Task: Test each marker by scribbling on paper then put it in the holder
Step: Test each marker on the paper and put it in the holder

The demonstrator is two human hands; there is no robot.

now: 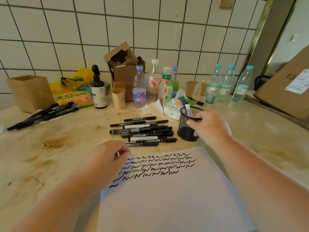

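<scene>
The paper (167, 190) is lying nearest the person, rows of scribbles across its top. Beyond it the markers (143, 131) are lying piled, long axes running left-right, just beyond the left hand (107, 156), whose fingers are hanging loosely curled and holding nothing. The right hand (210, 126) is resting against the mesh holder (187, 129), its fingers loosely bent, apparently empty; one marker is already standing inside.

both bare forearms are reaching forward from the lower edge of the view, angling inward toward each other. the left hand (110, 154) is lying palm down, its back facing the camera, with the fingers loosely curled under and the thumb tucked toward the fingertips; nothing is showing in its grasp. the right hand (209, 126) is stretching further ahead and sitting higher in the view, wrist nearly straight, back of the hand turned up. its fingers (192, 122) are bending downward and to the left, relaxed rather than clenched, with the thumb extending along the upper side. whether it is pinching anything cannot be told.
</scene>
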